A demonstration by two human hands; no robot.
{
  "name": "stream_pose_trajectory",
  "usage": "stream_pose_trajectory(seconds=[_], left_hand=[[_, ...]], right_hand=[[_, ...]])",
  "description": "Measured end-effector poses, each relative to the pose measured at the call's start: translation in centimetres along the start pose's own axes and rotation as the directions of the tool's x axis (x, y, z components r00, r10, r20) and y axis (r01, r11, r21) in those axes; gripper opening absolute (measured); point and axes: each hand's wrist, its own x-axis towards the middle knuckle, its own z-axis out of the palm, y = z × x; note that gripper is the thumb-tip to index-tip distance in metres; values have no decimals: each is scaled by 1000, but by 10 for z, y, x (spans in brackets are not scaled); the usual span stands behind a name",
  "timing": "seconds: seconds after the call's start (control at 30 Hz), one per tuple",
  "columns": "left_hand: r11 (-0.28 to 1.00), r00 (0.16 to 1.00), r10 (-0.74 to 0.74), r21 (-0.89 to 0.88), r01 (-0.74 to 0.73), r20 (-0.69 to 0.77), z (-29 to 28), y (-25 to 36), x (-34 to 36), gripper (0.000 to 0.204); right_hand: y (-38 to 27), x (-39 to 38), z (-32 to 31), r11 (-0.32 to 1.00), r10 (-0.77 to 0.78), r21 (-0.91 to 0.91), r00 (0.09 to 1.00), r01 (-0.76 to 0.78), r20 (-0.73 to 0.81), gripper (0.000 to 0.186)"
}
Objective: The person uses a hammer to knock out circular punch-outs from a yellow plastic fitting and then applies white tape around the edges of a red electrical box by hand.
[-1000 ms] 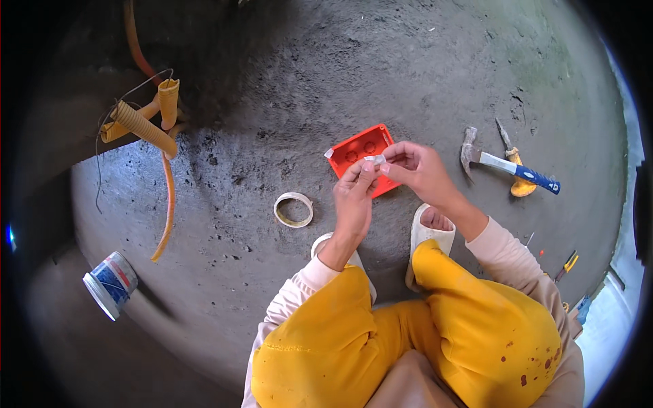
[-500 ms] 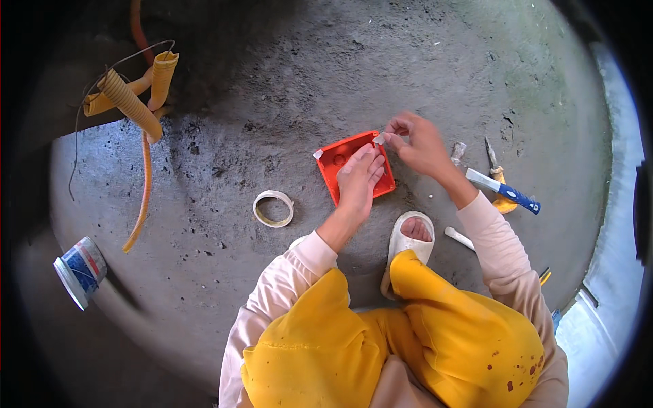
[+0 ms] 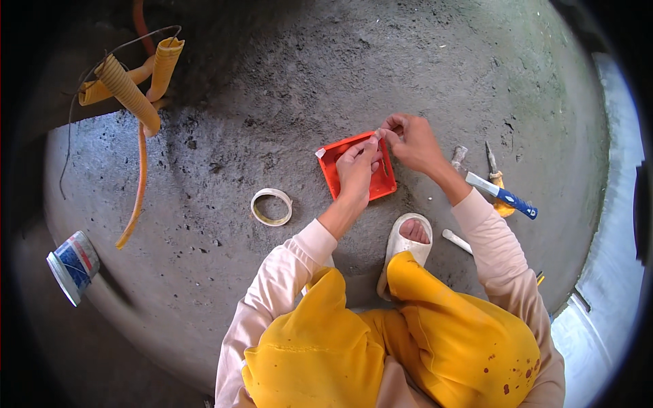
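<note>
A square orange-red electrical junction box (image 3: 329, 175) lies on the rough grey floor, its hollow side up. A bit of whitish tape (image 3: 320, 154) covers its upper left corner. My left hand (image 3: 355, 170) reaches over the box, fingers closed in a pinch near the upper right corner. Opposite it, my right hand (image 3: 412, 144) pinches a small piece of tape (image 3: 378, 134) at that same corner, thumb against forefinger. The fingertips of both hands nearly meet there, and they partly hide the tape. To the left of the box lies a roll of whitish tape (image 3: 288, 202).
At right lie a blue-handled hammer (image 3: 515, 202), a yellow-handled tool (image 3: 498, 178), another metal-ended tool (image 3: 459, 156) and a white rod (image 3: 456, 239). Yellow corrugated conduits (image 3: 130, 98) with wire rise at upper left. A tipped tub (image 3: 75, 265) lies at far left.
My left fingers have curled from nearly straight into a pinch and moved up to the tape at the upper right corner. My right hand has stayed there.
</note>
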Motion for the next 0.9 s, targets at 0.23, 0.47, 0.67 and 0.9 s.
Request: stream_pose_trajectory(seconds=[0.23, 0.47, 0.67, 0.9], left_hand=[[1000, 999, 3, -12, -3, -35, 9, 1, 2, 19], [1000, 999, -25, 1, 25, -40, 8, 0, 7, 24], [999, 996, 5, -45, -1, 90, -1, -3, 4, 31], [998, 976, -2, -58, 15, 217, -10, 5, -4, 44]], right_hand=[[22, 14, -3, 955, 118, 263, 990, -135, 78, 18], [20, 2, 5, 989, 39, 149, 995, -26, -91, 19], [14, -18, 23, 941, -338, -77, 908, 329, -247, 18], [23, -10, 36, 975, -208, 13, 938, 221, -279, 19]])
